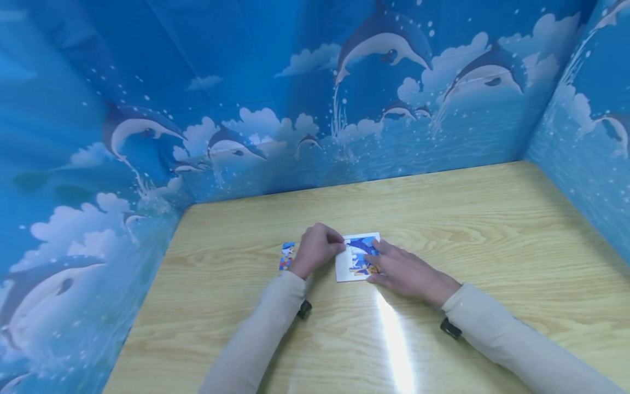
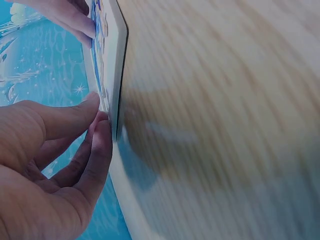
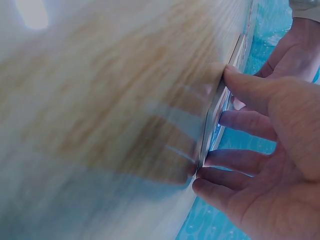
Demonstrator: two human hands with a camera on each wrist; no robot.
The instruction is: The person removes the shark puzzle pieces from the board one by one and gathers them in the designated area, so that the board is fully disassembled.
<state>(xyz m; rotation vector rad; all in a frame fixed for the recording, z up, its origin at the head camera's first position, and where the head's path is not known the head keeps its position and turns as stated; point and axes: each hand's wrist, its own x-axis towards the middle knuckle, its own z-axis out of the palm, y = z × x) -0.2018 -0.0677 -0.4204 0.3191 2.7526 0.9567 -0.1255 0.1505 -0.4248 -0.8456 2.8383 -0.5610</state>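
A white-framed jigsaw puzzle board [image 1: 343,271] lies on the table with blue picture pieces covering its right part; a strip along its left side shows plain white. My left hand [image 1: 315,249] reaches over the board's left edge. Its thumb and fingertips come together there, pinching a small puzzle piece mostly hidden by the fingers; in the left wrist view the left thumb [image 2: 75,116] is right at the board's rim. Over the right side of the board, my right hand [image 1: 406,271] rests with fingers spread, the right thumb [image 3: 250,90] against the near edge.
Several loose puzzle pieces [image 1: 286,256] lie left of the board, partly behind the left hand. A wood-grain table [image 1: 467,230] carries everything. Blue dolphin-print sheets [image 1: 295,98] rise along its back and sides. Each sleeve has a small dark device at the wrist.
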